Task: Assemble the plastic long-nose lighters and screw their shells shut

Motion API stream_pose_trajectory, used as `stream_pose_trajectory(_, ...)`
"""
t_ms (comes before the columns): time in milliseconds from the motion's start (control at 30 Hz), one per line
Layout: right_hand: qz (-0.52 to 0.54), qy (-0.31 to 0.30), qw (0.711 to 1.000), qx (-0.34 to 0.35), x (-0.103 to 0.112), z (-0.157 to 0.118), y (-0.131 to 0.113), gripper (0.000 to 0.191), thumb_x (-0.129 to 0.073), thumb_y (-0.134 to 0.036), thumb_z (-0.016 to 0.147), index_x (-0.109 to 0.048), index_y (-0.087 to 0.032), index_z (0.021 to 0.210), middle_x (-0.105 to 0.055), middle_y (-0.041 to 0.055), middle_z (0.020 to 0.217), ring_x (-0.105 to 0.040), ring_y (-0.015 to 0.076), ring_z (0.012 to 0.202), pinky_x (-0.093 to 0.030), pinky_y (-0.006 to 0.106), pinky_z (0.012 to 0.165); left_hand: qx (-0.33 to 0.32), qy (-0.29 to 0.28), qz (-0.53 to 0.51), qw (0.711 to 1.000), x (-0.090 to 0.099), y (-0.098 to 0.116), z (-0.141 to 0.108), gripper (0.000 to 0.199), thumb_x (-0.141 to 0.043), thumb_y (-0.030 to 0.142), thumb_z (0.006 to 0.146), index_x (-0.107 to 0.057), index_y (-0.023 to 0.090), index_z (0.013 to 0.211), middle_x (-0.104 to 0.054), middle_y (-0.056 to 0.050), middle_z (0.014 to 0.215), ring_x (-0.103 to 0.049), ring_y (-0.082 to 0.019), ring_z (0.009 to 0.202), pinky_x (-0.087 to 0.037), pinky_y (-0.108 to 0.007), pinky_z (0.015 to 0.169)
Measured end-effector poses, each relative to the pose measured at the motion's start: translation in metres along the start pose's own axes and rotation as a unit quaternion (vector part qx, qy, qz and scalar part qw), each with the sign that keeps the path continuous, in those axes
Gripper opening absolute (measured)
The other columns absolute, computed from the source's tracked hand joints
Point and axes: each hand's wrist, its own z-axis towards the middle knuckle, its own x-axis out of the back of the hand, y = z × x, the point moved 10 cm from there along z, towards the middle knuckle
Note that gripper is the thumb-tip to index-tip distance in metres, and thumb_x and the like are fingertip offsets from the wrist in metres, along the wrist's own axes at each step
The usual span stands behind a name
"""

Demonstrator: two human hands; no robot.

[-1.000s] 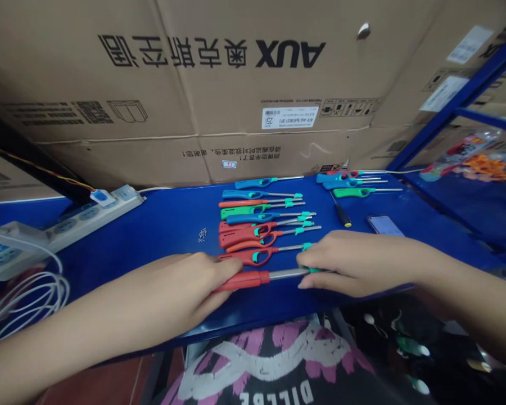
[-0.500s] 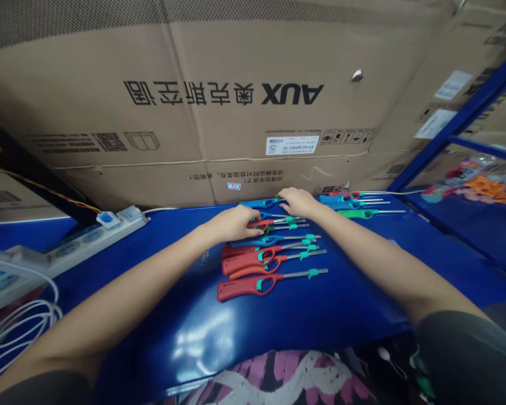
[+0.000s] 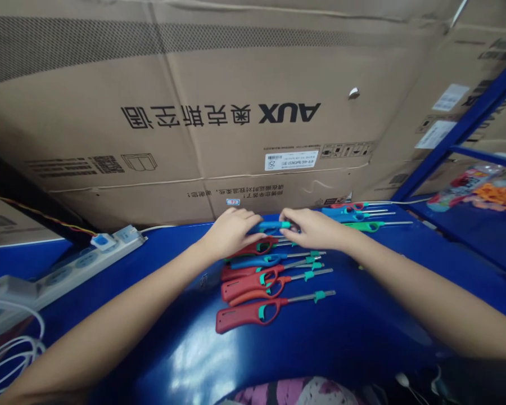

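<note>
A blue long-nosed lighter (image 3: 272, 225) spans the gap between my two hands near the back of the blue table. My left hand (image 3: 231, 233) is closed around its handle end, which the fingers mostly hide. At its other end, my right hand (image 3: 314, 228) pinches it beside a teal piece, with the metal nozzle hidden. Just below my hands lies a red lighter (image 3: 261, 246), partly covered. Nearer me come another blue lighter (image 3: 255, 260), overlapping red lighters (image 3: 248, 286), an orange one (image 3: 253, 296) and a separate red lighter (image 3: 240, 318), nozzles pointing right.
Right of my right hand lie a green lighter (image 3: 366, 226), a blue lighter (image 3: 341, 214) and a red lighter (image 3: 356, 206). A large cardboard box (image 3: 219, 146) walls the back. A power strip (image 3: 84, 261) with cables stands left; blue shelf framing (image 3: 459, 124) rises right.
My hands have come together on one blue lighter, which is now held between them. Before, my left hand was over the row and my right reached to its back. The view has tilted up slightly.
</note>
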Motion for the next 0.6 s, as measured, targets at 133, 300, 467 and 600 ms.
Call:
stream_pose_trajectory(133,0.062,-0.073,0.993,0.063,0.003,-0.049,-0.048,0.031,-0.050,-0.040,0.102,-0.064,-0.019,0.084,-0.065,0.0007,0.073,-0.054,0.0123,0.064,-0.032,0.026,0.061,-0.041,-0.119,-0.112,0.986,0.000,0.053,-0.029,0.026,-0.053,0.042,0.103,-0.066,0.022,0.115,-0.074,-0.007,0.105,-0.071,-0.023,0.090,-0.052,-0.031,0.077)
stream_pose_trajectory(300,0.113,-0.093,0.985,0.087,0.011,-0.113,-0.071,0.024,-0.050,-0.033,0.101,-0.061,-0.020,0.084,-0.064,-0.0002,0.074,-0.055,0.0131,0.066,-0.036,0.027,0.064,-0.005,-0.164,-0.148,0.975,0.026,0.082,-0.087,0.024,-0.050,0.042,0.104,-0.065,0.026,0.114,-0.075,-0.003,0.098,-0.071,-0.019,0.074,-0.050,-0.027,0.065)
stream_pose_trajectory(467,0.106,-0.110,0.988,0.022,0.005,-0.133,-0.046,0.025,-0.047,-0.034,0.103,-0.065,-0.020,0.091,-0.067,0.0015,0.081,-0.061,0.0149,0.071,-0.042,0.028,0.065,0.043,-0.171,-0.185,0.967,0.029,0.057,-0.105,0.029,-0.048,0.046,0.103,-0.068,0.028,0.115,-0.075,-0.003,0.094,-0.070,-0.019,0.078,-0.051,-0.025,0.070)
stream_pose_trajectory(600,0.102,-0.072,0.992,0.013,-0.005,-0.115,0.003,0.045,-0.059,-0.049,0.096,-0.063,-0.023,0.133,-0.069,0.0086,0.129,-0.066,0.0223,0.113,-0.051,0.034,0.093,0.057,-0.123,-0.188,0.973,0.013,0.032,-0.077,0.034,-0.056,0.050,0.098,-0.071,0.020,0.094,-0.071,-0.003,0.085,-0.064,-0.017,0.073,-0.045,-0.025,0.067)
